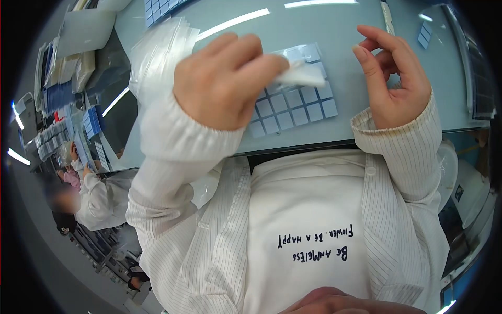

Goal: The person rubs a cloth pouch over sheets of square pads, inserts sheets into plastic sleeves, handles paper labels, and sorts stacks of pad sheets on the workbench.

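Observation:
My left hand (222, 78) is closed over the work table, its fingers pinching a small white piece (308, 74) that looks like a folded cloth or wipe, smeared by motion. Beneath it lies a sheet of pale blue squares (298, 107) in rows, partly hidden by this hand and the white piece. My right hand (395, 73) hovers to the right of the sheet, apart from it. Its fingers are loosely curved, with a gap between thumb and forefinger and nothing seen in them. A stack of clear plastic bags (159, 55) sits beside my left wrist.
The glossy table (345, 125) reflects ceiling lights. Another sheet of blue squares (162, 10) lies at the top left, and a small blue strip (424, 35) at the right. A thin white stick (387, 18) rests near the far edge. A co-worker (102, 199) sits at the left.

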`<state>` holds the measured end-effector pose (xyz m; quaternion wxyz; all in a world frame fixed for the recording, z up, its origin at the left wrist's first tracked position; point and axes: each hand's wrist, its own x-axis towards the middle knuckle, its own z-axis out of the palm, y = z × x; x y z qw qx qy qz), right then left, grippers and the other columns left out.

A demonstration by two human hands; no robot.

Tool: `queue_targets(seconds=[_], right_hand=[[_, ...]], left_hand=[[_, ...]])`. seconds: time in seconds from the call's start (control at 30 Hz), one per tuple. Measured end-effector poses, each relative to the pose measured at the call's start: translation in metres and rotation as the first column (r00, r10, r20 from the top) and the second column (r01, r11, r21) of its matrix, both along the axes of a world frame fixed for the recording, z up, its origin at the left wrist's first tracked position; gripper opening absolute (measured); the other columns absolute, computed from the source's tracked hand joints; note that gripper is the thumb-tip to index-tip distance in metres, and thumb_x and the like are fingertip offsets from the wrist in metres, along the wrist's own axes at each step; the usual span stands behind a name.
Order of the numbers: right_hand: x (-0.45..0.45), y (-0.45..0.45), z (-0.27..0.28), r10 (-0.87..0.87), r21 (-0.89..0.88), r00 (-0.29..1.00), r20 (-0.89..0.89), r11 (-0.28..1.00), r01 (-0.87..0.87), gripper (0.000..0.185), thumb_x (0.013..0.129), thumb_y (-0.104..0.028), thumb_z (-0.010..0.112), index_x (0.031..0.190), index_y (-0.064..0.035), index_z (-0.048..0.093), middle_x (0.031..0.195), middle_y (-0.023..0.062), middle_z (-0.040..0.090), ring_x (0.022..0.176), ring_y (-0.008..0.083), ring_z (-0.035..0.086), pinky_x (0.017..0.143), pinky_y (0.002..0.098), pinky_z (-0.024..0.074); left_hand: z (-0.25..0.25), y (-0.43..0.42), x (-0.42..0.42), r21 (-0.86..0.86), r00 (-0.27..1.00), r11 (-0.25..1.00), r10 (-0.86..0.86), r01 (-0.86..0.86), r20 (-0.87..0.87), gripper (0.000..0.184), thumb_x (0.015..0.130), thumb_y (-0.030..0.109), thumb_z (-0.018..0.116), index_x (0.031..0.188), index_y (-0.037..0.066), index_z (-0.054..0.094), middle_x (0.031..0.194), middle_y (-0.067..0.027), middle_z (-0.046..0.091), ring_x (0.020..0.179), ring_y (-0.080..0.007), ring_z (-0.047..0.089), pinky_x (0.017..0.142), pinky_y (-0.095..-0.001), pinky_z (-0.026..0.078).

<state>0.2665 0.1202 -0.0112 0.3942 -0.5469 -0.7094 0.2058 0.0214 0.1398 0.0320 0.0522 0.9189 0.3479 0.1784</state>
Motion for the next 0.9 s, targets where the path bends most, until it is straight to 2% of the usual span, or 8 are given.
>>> queue_targets(seconds=[0.07,0.33,0.53,0.6,0.63,0.73,0.8,0.9], right_hand=[[0.000,0.004,-0.006,0.007,0.102,1.000,0.007,0.995,-0.007,0.021,0.084,-0.008,0.071,0.105,-0.0068,0.069,0.081,0.0015,0.066,0.053,0.0089,0.050,0.047,0.0209,0.0406],[-0.004,0.002,-0.001,0.087,-0.025,0.991,0.103,0.996,-0.084,0.021,0.087,-0.006,0.068,0.108,-0.0045,0.068,0.087,0.0018,0.064,0.063,0.0068,0.052,0.056,0.0190,0.0418],[-0.007,0.009,0.000,0.247,-0.008,0.958,0.146,0.969,-0.248,0.035,0.078,-0.002,0.072,0.113,-0.0062,0.066,0.103,0.0039,0.064,0.070,0.0083,0.053,0.056,0.0193,0.0425],[-0.006,0.014,0.004,0.297,-0.026,0.943,0.147,0.955,-0.297,0.041,0.075,0.000,0.073,0.114,-0.0069,0.065,0.108,0.0042,0.064,0.072,0.0087,0.053,0.056,0.0194,0.0426],[-0.006,0.017,0.006,0.334,-0.083,0.931,0.145,0.942,-0.325,0.044,0.074,0.000,0.074,0.116,-0.0077,0.064,0.109,0.0037,0.063,0.074,0.0092,0.053,0.057,0.0194,0.0427],[-0.009,0.024,0.005,0.382,-0.143,0.911,0.154,0.921,-0.362,0.048,0.072,0.000,0.074,0.117,-0.0091,0.064,0.107,0.0028,0.062,0.073,0.0097,0.052,0.057,0.0196,0.0429],[-0.012,0.028,0.005,0.392,-0.146,0.905,0.168,0.917,-0.370,0.048,0.072,0.001,0.074,0.118,-0.0096,0.064,0.104,0.0025,0.062,0.072,0.0098,0.051,0.058,0.0197,0.0430],[-0.015,0.034,0.007,0.374,-0.195,0.907,0.194,0.921,-0.339,0.047,0.073,0.001,0.072,0.118,-0.0103,0.064,0.097,0.0009,0.059,0.070,0.0089,0.050,0.059,0.0199,0.0430]], left_hand=[[-0.004,-0.017,-0.006,0.038,0.998,0.999,-0.005,0.008,-0.066,0.023,0.066,0.003,0.067,0.087,0.012,0.064,0.070,-0.0036,0.052,0.060,-0.0209,0.053,0.051,-0.0298,0.045],[-0.010,-0.077,-0.026,0.048,0.999,0.999,-0.014,0.016,-0.045,0.036,0.061,0.014,0.070,0.096,0.010,0.065,0.073,-0.0028,0.053,0.056,-0.0146,0.047,0.046,-0.0257,0.041],[-0.013,-0.102,-0.049,0.109,0.999,0.994,-0.015,0.021,-0.048,0.037,0.062,0.015,0.070,0.099,0.011,0.067,0.082,-0.0058,0.061,0.065,-0.0175,0.057,0.058,-0.0274,0.052],[-0.014,-0.108,-0.061,0.265,0.984,0.953,0.166,-0.143,-0.067,0.039,0.068,0.015,0.071,0.107,0.010,0.069,0.086,-0.0071,0.065,0.067,-0.0200,0.060,0.061,-0.0310,0.054],[-0.008,-0.114,-0.073,0.217,0.952,0.948,0.269,-0.235,-0.146,0.039,0.079,0.027,0.070,0.114,0.010,0.068,0.100,-0.0107,0.067,0.082,-0.0251,0.062,0.072,-0.0354,0.054],[-0.009,-0.110,-0.078,0.319,0.884,0.863,0.449,-0.391,-0.132,0.043,0.087,0.039,0.065,0.118,0.010,0.067,0.114,-0.0145,0.063,0.102,-0.0295,0.058,0.087,-0.0390,0.050],[-0.011,-0.118,-0.060,0.223,0.860,0.853,0.501,-0.472,-0.093,0.050,0.087,0.049,0.061,0.119,0.011,0.066,0.125,-0.0148,0.059,0.115,-0.0302,0.052,0.095,-0.0404,0.044],[-0.030,-0.118,-0.030,-0.033,0.969,0.969,0.245,-0.245,0.012,0.050,0.086,0.048,0.060,0.120,0.012,0.066,0.125,-0.0107,0.060,0.113,-0.0258,0.056,0.093,-0.0390,0.045]])
